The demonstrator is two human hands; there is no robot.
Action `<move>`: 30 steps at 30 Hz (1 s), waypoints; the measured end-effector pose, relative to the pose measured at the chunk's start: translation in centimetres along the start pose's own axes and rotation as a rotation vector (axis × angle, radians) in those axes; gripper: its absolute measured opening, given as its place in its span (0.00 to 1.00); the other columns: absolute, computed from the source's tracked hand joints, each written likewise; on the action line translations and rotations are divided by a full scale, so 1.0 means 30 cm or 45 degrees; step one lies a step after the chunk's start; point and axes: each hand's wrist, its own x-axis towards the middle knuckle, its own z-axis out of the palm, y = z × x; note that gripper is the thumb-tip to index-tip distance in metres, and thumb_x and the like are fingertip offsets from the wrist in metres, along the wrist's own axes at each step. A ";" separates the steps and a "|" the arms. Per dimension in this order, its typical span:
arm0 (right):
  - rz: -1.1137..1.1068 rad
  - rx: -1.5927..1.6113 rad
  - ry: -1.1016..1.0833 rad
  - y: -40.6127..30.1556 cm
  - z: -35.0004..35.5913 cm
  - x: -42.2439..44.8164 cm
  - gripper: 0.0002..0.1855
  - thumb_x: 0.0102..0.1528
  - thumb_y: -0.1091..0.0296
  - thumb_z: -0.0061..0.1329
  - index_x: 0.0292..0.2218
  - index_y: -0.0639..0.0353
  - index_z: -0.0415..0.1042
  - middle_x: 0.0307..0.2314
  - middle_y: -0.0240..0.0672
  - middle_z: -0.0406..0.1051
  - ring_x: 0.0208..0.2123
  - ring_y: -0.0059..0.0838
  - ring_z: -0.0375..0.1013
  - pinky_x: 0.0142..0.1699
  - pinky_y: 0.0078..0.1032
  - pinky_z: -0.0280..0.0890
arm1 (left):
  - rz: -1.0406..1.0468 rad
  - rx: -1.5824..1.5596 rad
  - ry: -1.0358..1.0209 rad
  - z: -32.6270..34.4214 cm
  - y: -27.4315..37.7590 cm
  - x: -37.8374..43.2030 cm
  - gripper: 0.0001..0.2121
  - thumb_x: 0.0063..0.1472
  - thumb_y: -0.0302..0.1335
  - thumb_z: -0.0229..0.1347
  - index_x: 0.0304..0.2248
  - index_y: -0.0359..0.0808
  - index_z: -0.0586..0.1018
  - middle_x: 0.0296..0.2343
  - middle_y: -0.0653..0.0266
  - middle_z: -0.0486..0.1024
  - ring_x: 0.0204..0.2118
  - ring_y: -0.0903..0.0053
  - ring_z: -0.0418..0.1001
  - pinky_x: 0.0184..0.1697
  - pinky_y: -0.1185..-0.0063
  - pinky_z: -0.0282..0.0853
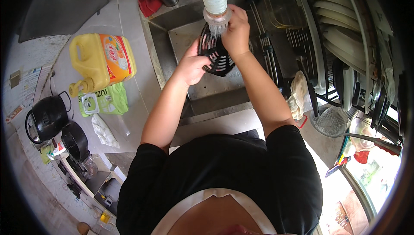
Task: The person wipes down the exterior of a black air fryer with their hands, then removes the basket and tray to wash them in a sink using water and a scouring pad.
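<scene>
Over the stainless-steel sink, both my hands grip a black slotted plastic piece, perhaps a small basket or drain strainer. My left hand holds its lower left side, with the thumb over the slots. On the upper right side is my right hand, its fingers partly hidden behind the faucet outlet. Water streams from the faucet's spray head onto the piece between my hands.
Left on the counter lie a yellow detergent jug, a green wipes pack and a black electric kettle. To the right stand a dish rack with stacked plates and a skimmer. A red cloth hangs behind the sink.
</scene>
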 end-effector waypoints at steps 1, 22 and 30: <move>-0.009 -0.079 -0.024 -0.016 0.015 -0.001 0.21 0.38 0.85 0.47 0.36 0.57 0.74 0.31 0.39 0.70 0.34 0.43 0.66 0.42 0.31 0.61 | -0.013 0.038 -0.005 0.005 -0.009 0.006 0.36 0.41 0.06 0.38 0.53 0.41 0.60 0.42 0.65 0.67 0.42 0.76 0.68 0.43 0.78 0.66; -0.276 0.191 -0.265 -0.091 0.016 -0.113 0.15 0.37 0.82 0.46 0.30 0.60 0.74 0.27 0.41 0.72 0.30 0.44 0.69 0.39 0.33 0.64 | 0.703 0.930 0.548 -0.008 -0.020 0.039 0.06 0.54 0.17 0.51 0.33 0.27 0.74 0.27 0.63 0.76 0.31 0.84 0.72 0.37 0.84 0.66; -0.306 0.025 -0.290 -0.071 -0.006 -0.125 0.17 0.36 0.86 0.45 0.30 0.57 0.75 0.29 0.36 0.73 0.31 0.38 0.70 0.38 0.32 0.64 | 0.616 1.003 0.525 -0.004 -0.020 0.038 0.07 0.55 0.14 0.50 0.35 0.27 0.72 0.31 0.63 0.74 0.34 0.82 0.70 0.41 0.84 0.64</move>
